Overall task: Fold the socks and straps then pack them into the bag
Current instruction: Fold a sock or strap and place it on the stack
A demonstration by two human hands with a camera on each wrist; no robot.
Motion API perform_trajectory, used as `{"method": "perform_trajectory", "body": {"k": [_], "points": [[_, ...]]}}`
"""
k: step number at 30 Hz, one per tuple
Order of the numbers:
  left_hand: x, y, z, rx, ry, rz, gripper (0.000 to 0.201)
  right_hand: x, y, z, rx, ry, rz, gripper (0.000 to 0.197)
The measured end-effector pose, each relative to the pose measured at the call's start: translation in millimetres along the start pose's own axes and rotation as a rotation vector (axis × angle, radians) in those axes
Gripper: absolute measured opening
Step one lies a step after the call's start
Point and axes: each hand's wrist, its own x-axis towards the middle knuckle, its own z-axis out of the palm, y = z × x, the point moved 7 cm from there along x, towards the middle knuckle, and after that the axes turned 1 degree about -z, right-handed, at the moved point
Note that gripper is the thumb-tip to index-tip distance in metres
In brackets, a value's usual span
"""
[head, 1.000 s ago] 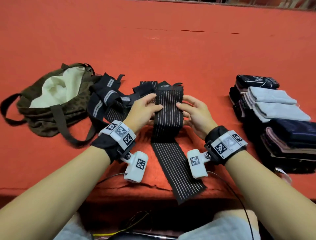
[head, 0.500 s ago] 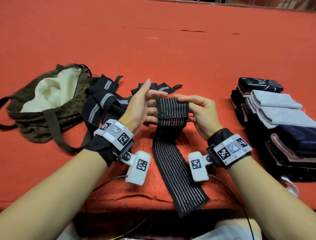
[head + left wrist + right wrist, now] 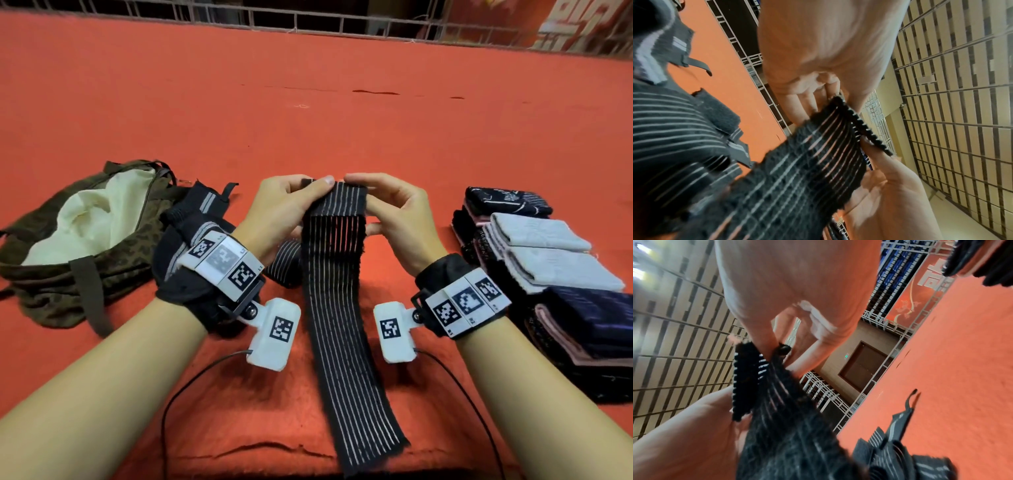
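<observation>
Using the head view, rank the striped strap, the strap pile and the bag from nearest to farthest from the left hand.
1. Striped strap: pinched in the left hand.
2. Strap pile: just left of the wrist.
3. Bag: far left, beyond the pile.

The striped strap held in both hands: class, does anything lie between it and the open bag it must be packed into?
Yes. A heap of other dark straps lies on the red surface between the striped strap, pinched by the left hand and right hand, and the bag, against its right edge. The bag's opening shows only pale lining.
</observation>
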Motion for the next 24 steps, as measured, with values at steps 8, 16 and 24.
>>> {"method": "perform_trajectory", "body": {"k": [8,16,24], "points": [[33.8,14.3,12.5,-0.042,0.009,0.038,0.028,39.7,8.3,-11.4,0.189,0.048,0.165,0.031],[79.6,12.7,16.2,-0.081,0.095,0.108,0.024,75.5,32.6,-15.8,0.016,0.006,0.186,0.025],[99.5,-16.0,10.4,-0.033,0.006,0.044,0.016,97.6,67.8,-18.3,0.117,0.060,0.154,0.023]]}}
